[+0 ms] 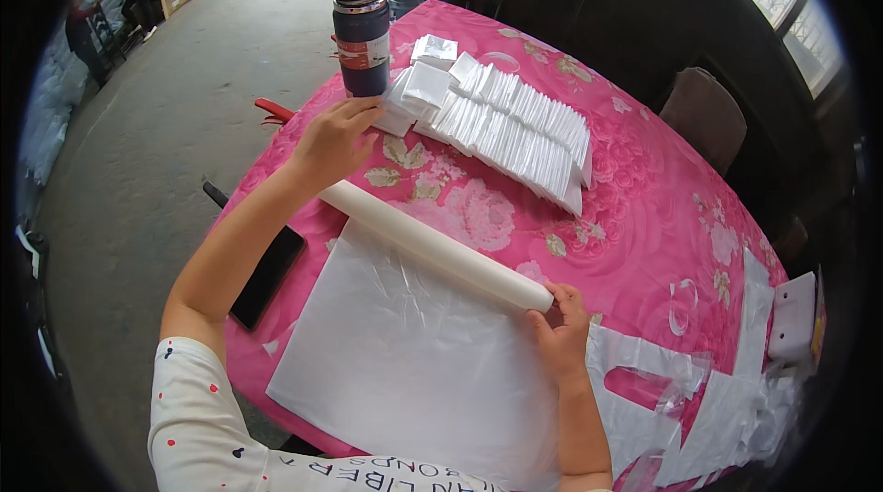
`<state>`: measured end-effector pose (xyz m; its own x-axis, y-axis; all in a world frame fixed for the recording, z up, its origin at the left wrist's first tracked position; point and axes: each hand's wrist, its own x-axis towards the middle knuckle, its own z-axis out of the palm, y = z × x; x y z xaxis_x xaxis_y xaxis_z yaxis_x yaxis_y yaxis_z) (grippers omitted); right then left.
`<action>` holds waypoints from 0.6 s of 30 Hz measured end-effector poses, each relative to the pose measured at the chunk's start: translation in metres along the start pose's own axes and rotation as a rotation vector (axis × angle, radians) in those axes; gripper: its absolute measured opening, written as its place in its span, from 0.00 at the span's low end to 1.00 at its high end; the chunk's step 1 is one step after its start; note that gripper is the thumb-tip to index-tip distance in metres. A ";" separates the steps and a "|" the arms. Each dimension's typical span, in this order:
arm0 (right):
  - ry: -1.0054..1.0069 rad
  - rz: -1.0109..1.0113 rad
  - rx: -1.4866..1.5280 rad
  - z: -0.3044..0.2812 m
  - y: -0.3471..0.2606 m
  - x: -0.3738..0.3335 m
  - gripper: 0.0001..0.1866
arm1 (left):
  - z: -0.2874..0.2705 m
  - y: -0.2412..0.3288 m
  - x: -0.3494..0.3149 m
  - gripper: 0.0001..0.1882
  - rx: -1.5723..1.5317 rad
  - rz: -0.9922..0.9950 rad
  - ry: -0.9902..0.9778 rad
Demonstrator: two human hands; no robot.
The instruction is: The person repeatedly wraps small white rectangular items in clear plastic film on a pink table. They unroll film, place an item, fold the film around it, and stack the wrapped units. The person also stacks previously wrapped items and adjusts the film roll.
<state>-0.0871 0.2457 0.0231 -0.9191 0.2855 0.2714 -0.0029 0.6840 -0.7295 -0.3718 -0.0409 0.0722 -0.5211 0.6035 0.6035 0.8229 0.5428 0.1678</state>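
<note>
My left hand [338,141] reaches forward to the near left end of the small folded white plastic packets [428,85]. Its fingers are closed at the edge of one flat packet [397,119], just beside the base of a dark bottle [363,46]. My right hand [563,328] grips the near right end of a long white roll [451,257], thumb on the near side and fingers round the end. From the roll, a translucent plastic sheet [395,354] spreads toward me. The roll's far left end lies just below my left wrist.
A pink flowered cloth [635,244] covers the table. Packets stand in tight rows [524,129]. A black phone [269,276] lies left of the sheet, with red-handled pliers [274,111] at the left edge. Cut plastic bags [644,382] and a whitish box [793,317] lie right.
</note>
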 end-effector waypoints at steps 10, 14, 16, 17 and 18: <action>0.047 0.043 -0.038 -0.001 0.008 0.051 0.21 | -0.022 -0.011 -0.065 0.24 0.077 -0.071 -0.196; 0.029 -0.034 -0.088 -0.006 0.012 0.058 0.21 | -0.003 -0.002 -0.038 0.28 0.128 -0.021 -0.141; 0.015 -0.058 -0.136 -0.010 0.011 0.060 0.21 | 0.013 -0.010 -0.033 0.26 0.174 0.051 -0.123; 0.007 -0.069 -0.145 -0.011 0.007 0.062 0.21 | 0.031 -0.020 -0.037 0.24 0.207 0.087 -0.153; 0.004 -0.079 -0.153 -0.011 0.006 0.065 0.21 | 0.038 -0.024 -0.034 0.22 0.240 0.128 -0.184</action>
<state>-0.1428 0.2756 0.0431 -0.9169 0.2294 0.3266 -0.0147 0.7982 -0.6022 -0.3829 -0.0520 0.0177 -0.4672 0.7589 0.4536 0.8187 0.5650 -0.1020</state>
